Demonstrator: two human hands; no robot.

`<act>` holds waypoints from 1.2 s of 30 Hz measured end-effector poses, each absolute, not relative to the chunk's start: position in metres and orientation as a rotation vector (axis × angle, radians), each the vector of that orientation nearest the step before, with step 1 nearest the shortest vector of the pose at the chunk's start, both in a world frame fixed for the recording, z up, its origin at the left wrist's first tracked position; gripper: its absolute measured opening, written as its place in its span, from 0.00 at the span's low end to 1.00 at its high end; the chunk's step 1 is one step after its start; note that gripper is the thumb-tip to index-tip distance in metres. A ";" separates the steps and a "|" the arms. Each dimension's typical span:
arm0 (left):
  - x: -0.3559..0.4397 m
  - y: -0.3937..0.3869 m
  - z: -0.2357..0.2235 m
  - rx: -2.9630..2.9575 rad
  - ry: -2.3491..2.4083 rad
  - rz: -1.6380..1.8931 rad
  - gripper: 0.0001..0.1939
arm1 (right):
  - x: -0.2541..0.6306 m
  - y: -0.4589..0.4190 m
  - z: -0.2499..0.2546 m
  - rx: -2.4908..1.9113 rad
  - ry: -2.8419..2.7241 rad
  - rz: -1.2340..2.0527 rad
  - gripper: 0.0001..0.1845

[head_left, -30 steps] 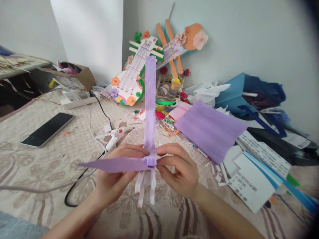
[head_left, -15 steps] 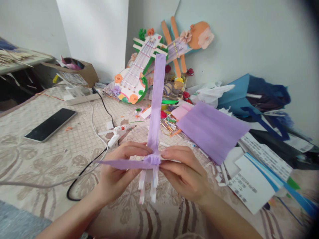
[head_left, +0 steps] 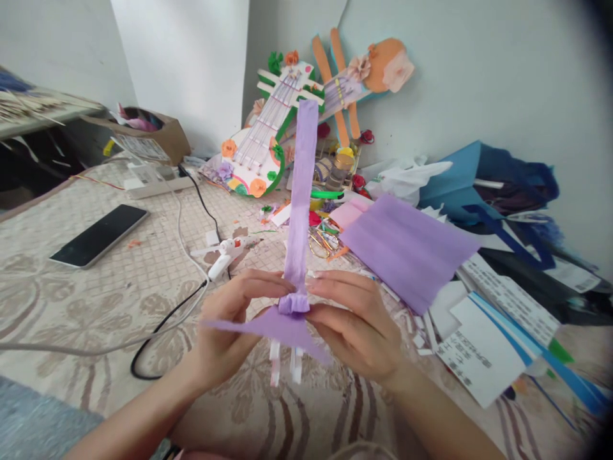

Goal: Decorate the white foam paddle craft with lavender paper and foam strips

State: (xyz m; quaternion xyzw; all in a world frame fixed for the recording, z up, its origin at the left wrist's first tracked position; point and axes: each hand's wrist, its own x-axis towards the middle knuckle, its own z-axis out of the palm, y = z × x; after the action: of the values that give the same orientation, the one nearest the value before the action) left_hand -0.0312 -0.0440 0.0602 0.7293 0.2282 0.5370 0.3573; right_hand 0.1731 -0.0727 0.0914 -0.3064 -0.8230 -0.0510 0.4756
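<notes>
Between my two hands stands a long upright piece wrapped in purple crepe paper [head_left: 300, 191], with a gathered purple band [head_left: 294, 304] near its lower end. My left hand [head_left: 230, 326] pinches it from the left, fingers closed at the band. From the right, my right hand [head_left: 359, 326] grips the same spot with its fingertips. A loose flap of purple crepe paper [head_left: 282, 329] spreads below the band, its tip lying across my left hand. White paper legs [head_left: 296, 367] poke out underneath. Part of the band's sides is hidden by my fingers.
A white glue gun [head_left: 225, 257] and its cables lie left of centre, beyond them a phone [head_left: 100, 235]. Behind stand decorated cardboard instruments [head_left: 271, 128]. To the right lie a purple crepe sheet [head_left: 407, 249], printed cardboard [head_left: 483, 358] and a blue bag [head_left: 454, 176].
The loose purple flap has opened out and now hangs down over the tops of the white legs. Both hands stay at the band, almost unmoved.
</notes>
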 end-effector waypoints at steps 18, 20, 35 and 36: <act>-0.030 -0.047 0.064 1.988 0.620 1.334 0.09 | 0.175 -0.069 0.083 -0.706 -1.843 0.376 0.15; -0.030 -0.048 0.063 1.974 0.624 1.328 0.09 | 0.178 -0.067 0.087 -0.702 -1.901 0.400 0.18; -0.031 -0.045 0.066 2.077 0.573 1.283 0.11 | 0.183 -0.065 0.096 -0.746 -2.130 0.128 0.15; -0.031 -0.043 0.067 2.092 0.561 1.291 0.11 | 0.183 -0.065 0.096 -0.743 -2.132 0.130 0.15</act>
State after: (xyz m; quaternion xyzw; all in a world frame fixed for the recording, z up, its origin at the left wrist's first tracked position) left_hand -0.0308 -0.0434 0.0674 0.7901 0.2117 0.4876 0.3054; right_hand 0.1830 -0.0650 0.0956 -0.2972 -0.8529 0.0520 0.4261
